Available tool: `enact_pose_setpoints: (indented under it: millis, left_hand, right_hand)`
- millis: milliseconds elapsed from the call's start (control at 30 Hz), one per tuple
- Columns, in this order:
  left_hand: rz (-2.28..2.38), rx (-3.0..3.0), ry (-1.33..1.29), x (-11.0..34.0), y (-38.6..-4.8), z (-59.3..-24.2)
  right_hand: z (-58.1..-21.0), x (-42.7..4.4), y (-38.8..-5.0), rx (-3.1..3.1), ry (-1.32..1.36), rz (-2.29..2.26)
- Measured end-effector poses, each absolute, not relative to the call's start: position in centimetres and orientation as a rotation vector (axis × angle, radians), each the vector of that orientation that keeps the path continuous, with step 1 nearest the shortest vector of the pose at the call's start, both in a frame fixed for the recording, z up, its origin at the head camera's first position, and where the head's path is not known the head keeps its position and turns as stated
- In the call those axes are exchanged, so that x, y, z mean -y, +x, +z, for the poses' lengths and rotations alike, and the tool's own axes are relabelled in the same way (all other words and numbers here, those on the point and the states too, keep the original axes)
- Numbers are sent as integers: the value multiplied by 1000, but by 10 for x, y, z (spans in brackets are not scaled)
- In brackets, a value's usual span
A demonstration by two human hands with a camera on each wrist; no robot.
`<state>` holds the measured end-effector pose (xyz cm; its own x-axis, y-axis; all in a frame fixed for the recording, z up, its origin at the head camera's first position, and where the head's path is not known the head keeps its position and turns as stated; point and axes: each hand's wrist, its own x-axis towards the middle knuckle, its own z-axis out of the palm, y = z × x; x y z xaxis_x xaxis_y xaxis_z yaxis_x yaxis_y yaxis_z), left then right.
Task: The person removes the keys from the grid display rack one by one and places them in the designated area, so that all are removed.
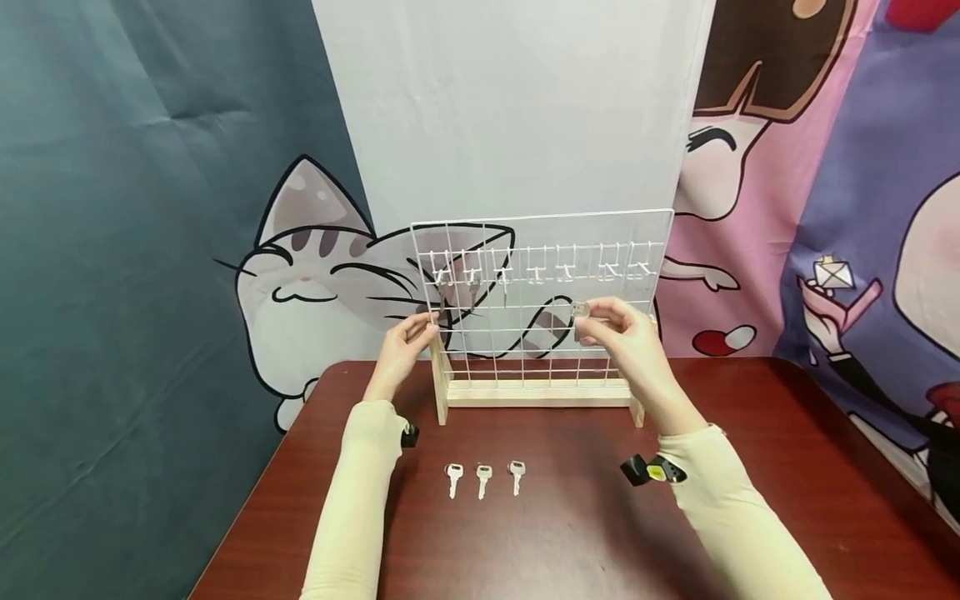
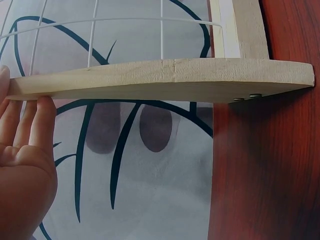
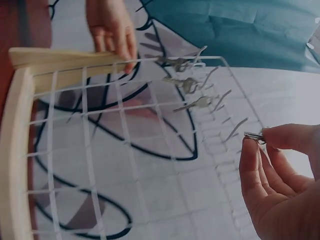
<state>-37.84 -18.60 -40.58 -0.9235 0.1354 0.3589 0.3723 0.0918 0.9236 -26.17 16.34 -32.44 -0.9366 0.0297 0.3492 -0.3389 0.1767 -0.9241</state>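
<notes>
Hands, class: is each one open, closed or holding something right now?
Left hand: holding the wooden side post.
Right hand: holding a key.

Keys (image 1: 454,475) below the fingers (image 1: 615,310): silver. Grid (image 1: 522,330) between the fingers: white, open-square pattern; its stand (image 1: 536,394), pale wood. Bench (image 1: 555,525) beneath the fingers: red-brown, streaked grain. Sleeves (image 1: 352,492) behind the fingers: cream. Backdrop (image 1: 150,333) beyond: teal left of the fingers, dark-outlined grey-and-white cat (image 1: 300,333) ahead, pink and purple right.
</notes>
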Motion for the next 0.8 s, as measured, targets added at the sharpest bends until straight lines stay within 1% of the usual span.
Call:
enact_pose_setpoints:
  millis: [200, 333, 800]
  left_hand:
    - [-1969, 2173, -513, 187, -376, -403]
    - [-1968, 2175, -515, 186, -377, -404]
    - [-1929, 2172, -528, 187, -377, -404]
  right_hand:
    - [-345, -179, -252, 2225, 255, 1856]
    - [-360, -187, -246, 2254, 280, 1858]
    - [-414, -183, -245, 2389, 367, 1982]
